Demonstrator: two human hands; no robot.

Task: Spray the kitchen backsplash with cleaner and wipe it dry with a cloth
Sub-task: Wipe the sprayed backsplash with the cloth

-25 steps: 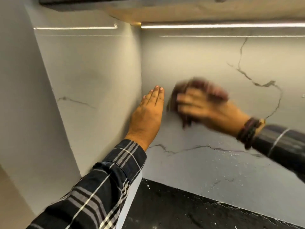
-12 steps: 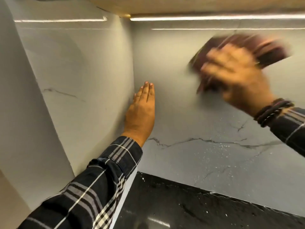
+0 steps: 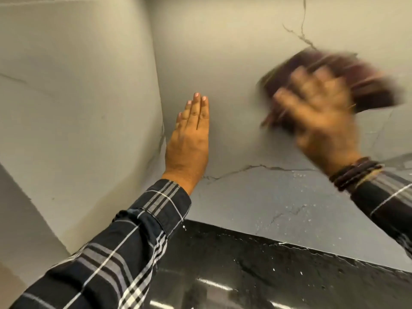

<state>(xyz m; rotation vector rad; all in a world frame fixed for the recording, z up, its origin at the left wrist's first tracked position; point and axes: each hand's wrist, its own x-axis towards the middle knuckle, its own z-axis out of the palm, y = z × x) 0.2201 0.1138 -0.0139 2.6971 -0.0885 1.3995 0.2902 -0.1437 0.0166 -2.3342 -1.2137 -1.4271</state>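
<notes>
The backsplash [image 3: 234, 70] is pale grey marble with dark veins, meeting a side wall in a corner. My right hand [image 3: 321, 121], blurred by motion, presses a dark maroon cloth [image 3: 365, 83] flat against the backsplash at the upper right. My left hand [image 3: 189, 141] lies flat on the backsplash near the corner, fingers together and straight, holding nothing. Small droplets speckle the lower backsplash [image 3: 296, 175] below the cloth. No spray bottle is in view.
A glossy black stone countertop [image 3: 256, 270] runs along the bottom of the backsplash. The pale side wall [image 3: 78, 97] closes the space on the left. Both forearms wear dark plaid sleeves, and the right wrist has dark bracelets [image 3: 354, 175].
My right hand swept the cloth from beside the left hand up and right, then slightly down. The view dropped, and the under-cabinet light strip left the frame. The left hand stayed put.
</notes>
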